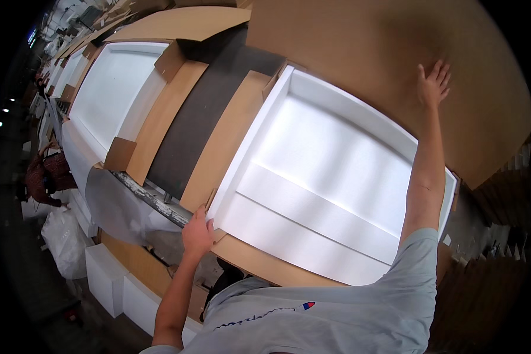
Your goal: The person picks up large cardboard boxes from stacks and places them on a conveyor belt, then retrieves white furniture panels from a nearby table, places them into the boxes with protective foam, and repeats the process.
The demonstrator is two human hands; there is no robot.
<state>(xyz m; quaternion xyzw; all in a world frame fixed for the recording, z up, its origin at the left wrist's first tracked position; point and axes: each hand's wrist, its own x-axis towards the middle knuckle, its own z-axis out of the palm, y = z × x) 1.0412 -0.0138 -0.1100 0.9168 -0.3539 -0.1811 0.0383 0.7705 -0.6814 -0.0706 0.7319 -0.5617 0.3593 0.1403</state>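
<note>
Our grey shirt [336,318] fills the bottom. We pinch the white foam tray [324,177] at its near corner with our left hand [197,233]; our right hand [433,82], arm outstretched, lies open-fingered against the big cardboard flap [360,53] beyond the tray.

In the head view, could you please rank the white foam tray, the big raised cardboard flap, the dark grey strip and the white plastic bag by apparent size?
1. Raised cardboard flap
2. White foam tray, close behind; the fisheye bend makes this unsure
3. Dark grey strip
4. White plastic bag
</note>
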